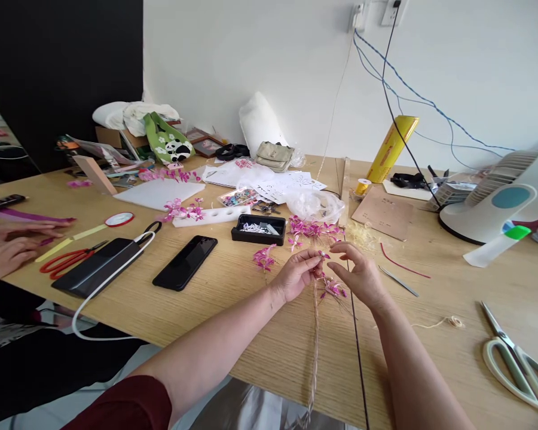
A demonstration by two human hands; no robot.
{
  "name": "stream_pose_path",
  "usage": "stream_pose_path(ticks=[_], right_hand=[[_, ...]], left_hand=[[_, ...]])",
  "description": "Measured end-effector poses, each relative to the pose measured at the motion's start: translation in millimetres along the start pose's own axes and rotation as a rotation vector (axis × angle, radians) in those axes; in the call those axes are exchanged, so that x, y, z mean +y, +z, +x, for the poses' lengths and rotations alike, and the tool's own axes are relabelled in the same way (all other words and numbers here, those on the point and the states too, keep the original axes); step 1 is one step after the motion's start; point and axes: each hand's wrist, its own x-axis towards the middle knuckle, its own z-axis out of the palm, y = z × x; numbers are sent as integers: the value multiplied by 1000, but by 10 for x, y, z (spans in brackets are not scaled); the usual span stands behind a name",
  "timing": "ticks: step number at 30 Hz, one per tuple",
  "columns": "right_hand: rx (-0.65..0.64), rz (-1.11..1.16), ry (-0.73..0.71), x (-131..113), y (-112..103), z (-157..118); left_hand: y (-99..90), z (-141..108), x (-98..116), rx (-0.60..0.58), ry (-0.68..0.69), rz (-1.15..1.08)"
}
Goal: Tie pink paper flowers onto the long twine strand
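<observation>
My left hand point(298, 275) pinches a small pink flower point(324, 255) between thumb and fingertips, near the middle of the table. Just right of it is my right hand point(356, 275), its thumb and fingers apart, close to the flower with nothing visible between them. Bunches of pink flowers lie around my hands: one behind point(311, 228), one at the left point(263, 258) and one below point(334, 288). A braided pale cord point(315, 352) runs from under my left hand to the table's front edge.
A black tray point(259, 230) of small white pieces stands behind my left hand. Further left are a black phone point(185, 263), a power bank point(98, 269) and red-handled scissors point(67, 261). Another person's hands point(9, 254) rest at the far left. Tweezers point(399, 280), large scissors point(513, 358) and a fan point(497, 194) are right.
</observation>
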Motion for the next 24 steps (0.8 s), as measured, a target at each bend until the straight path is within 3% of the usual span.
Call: stream_pose_path(ticks=[8, 15, 24], right_hand=[[84, -148, -72, -40, 207, -68], [95, -243, -107, -45, 242, -65], [106, -262, -74, -48, 298, -83]], left_hand=[[21, 5, -38, 47, 40, 84], [46, 17, -40, 162, 173, 510], [8, 9, -37, 196, 262, 860]])
